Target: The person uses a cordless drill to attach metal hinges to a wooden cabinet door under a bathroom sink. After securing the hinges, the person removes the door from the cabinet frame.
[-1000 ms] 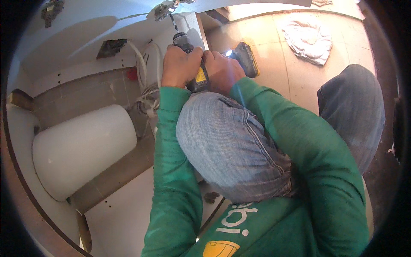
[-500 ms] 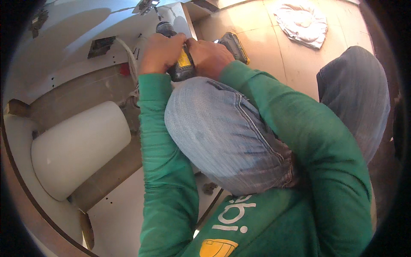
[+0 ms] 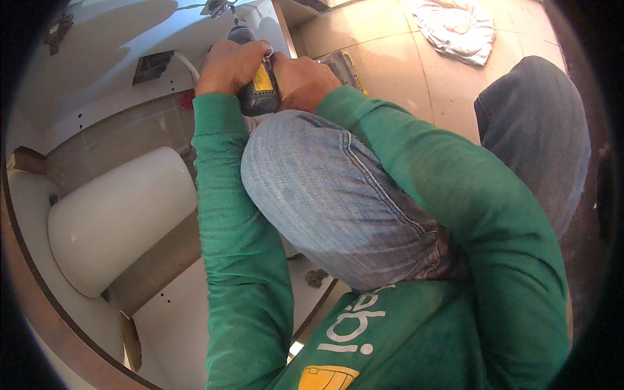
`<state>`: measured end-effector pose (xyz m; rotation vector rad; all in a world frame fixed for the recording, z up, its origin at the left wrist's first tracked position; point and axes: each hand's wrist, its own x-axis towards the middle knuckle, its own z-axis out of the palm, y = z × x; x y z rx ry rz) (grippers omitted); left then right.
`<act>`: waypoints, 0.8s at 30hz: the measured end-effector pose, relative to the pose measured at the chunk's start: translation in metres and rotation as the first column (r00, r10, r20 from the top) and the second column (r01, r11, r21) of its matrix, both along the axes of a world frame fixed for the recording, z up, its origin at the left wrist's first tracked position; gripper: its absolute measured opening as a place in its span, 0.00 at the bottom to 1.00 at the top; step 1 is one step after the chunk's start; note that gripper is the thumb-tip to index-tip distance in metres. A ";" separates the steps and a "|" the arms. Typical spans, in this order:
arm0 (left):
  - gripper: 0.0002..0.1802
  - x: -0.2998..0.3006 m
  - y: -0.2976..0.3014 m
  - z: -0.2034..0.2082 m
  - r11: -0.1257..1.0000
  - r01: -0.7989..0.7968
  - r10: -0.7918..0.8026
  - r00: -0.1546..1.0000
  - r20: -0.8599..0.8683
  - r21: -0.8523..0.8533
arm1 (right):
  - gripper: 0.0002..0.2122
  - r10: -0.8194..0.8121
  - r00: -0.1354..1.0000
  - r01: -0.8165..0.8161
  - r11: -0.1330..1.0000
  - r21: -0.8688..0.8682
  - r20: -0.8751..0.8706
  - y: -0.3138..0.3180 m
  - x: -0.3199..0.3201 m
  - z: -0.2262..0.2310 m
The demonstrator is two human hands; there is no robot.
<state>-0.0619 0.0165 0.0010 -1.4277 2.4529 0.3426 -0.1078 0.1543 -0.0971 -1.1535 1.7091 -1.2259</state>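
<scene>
A black and yellow cordless drill [image 3: 261, 84] lies between both of my hands, its nose pointing away from me. My left hand [image 3: 229, 67] is closed around the left side of the drill body. On the other side, my right hand [image 3: 304, 81] grips the drill by its handle, and the battery base [image 3: 346, 68] sticks out to the right. A thin bit reaches from the chuck [image 3: 241, 34] toward a metal hinge [image 3: 218, 8] on the white panel. I cannot tell whether the bit touches a screw.
A white pedestal-shaped piece [image 3: 123, 221] stands inside the cabinet at left. Its white back panel [image 3: 104, 71] has a dark cutout [image 3: 153, 67] and another hinge [image 3: 60, 32]. A crumpled white cloth [image 3: 455, 29] lies on the tiled floor [image 3: 390, 65]. My bent knee [image 3: 305, 169] is close to the drill.
Both hands and the drill have shifted slightly left and up in the picture. The whole view has moved a little too. My grip on the drill looks the same.
</scene>
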 end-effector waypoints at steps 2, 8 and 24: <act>0.38 -0.001 0.001 0.000 1.000 0.000 0.000 1.000 0.008 -0.019 | 0.35 -0.010 1.000 0.010 1.000 -0.004 0.006 0.002 0.001 0.002; 0.38 -0.001 -0.002 -0.005 1.000 -0.014 0.014 1.000 0.026 -0.022 | 0.26 -0.028 0.999 0.026 0.999 -0.048 -0.039 0.000 0.002 -0.007; 0.36 0.004 -0.018 -0.014 0.998 0.058 -0.058 0.998 0.002 0.013 | 0.33 -0.054 0.999 0.054 0.997 -0.061 0.004 -0.002 0.007 -0.011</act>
